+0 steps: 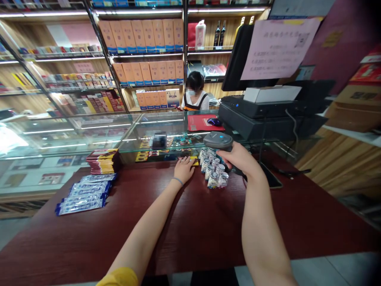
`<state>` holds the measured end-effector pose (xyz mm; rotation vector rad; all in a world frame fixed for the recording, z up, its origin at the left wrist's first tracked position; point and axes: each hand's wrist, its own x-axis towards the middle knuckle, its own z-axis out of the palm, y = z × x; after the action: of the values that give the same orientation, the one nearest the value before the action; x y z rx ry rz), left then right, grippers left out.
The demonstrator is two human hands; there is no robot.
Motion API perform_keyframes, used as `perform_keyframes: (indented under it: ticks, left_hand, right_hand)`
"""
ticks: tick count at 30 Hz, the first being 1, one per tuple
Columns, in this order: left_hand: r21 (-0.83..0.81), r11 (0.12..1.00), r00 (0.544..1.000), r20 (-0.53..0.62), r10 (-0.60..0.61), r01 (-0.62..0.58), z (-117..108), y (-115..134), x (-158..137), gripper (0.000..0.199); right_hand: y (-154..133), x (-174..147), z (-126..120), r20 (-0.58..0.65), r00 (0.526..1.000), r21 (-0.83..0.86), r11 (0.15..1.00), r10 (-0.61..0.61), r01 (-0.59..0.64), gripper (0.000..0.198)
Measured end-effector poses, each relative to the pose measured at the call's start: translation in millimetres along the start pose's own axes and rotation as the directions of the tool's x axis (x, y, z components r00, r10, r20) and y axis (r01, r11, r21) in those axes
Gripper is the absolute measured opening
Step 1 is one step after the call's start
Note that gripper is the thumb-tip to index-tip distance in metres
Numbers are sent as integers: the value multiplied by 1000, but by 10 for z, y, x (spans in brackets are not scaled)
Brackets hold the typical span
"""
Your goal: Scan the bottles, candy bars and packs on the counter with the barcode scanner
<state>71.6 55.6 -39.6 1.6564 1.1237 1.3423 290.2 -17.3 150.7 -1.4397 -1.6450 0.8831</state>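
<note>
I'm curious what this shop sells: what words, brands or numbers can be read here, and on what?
None can be read.
Pink notice on the monitor: printed lines, too blurred.
Orange boxes on the shelves: print too small.
Blue packets and small jars on the counter: labels too small.
Scanner in the right hand: no text visible.

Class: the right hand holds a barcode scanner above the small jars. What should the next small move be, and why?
Probably tilt the scanner down at the nearest of the jars: the right hand grips it just above them, while the left hand rests flat on the counter beside them.
</note>
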Motion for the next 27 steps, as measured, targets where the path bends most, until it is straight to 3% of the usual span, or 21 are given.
perform_keyframes:
  ticks: [5, 10, 12, 15, 17, 20, 23, 25, 27]
  left_hand:
    - [8, 999, 999, 33, 39, -39, -32, 41, -11, 29]
    - [-64, 997, 999, 29, -44, 46, -224, 217, -71, 24]
    - [114, 993, 999, 4, -39, 39, -355, 319, -124, 18]
    - [466, 884, 998, -63, -13, 41, -578, 443, -225, 21]
    - [509, 857, 986, -168, 5, 82, -742, 471, -292, 23]
    - [319, 938, 937, -350, -13, 132, -1016, 414, -381, 18]
    - [-48, 983, 860, -479, -178, 177, -1300, 288, -467, 18]
    - [-349, 918, 810, -472, -347, 190, -1469, 211, -525, 20]
    - [-587, 797, 781, -426, -456, 145, -1605, 161, -573, 21]
  right_hand:
    - [-2, 3, 14, -3, 1000, 3, 1000, -24, 24, 16]
    - [-30, -3, 37, -2, 997, -17, 997, -79, 79, 14]
    - [-46, 2, 67, -10, 997, -17, 997, -82, 81, 15]
    - [-77, 13, 142, -9, 996, 3, 996, -87, 87, 18]
    - [-110, 15, 208, -12, 996, 3, 996, -85, 85, 19]
    - [-174, 6, 316, -10, 995, -54, 993, -103, 102, 21]
    - [-228, 4, 436, 9, 990, -129, 982, -138, 138, 22]
    - [-251, 12, 530, 21, 989, -152, 977, -148, 149, 24]
    - [-268, 21, 642, 27, 986, -166, 971, -167, 169, 27]
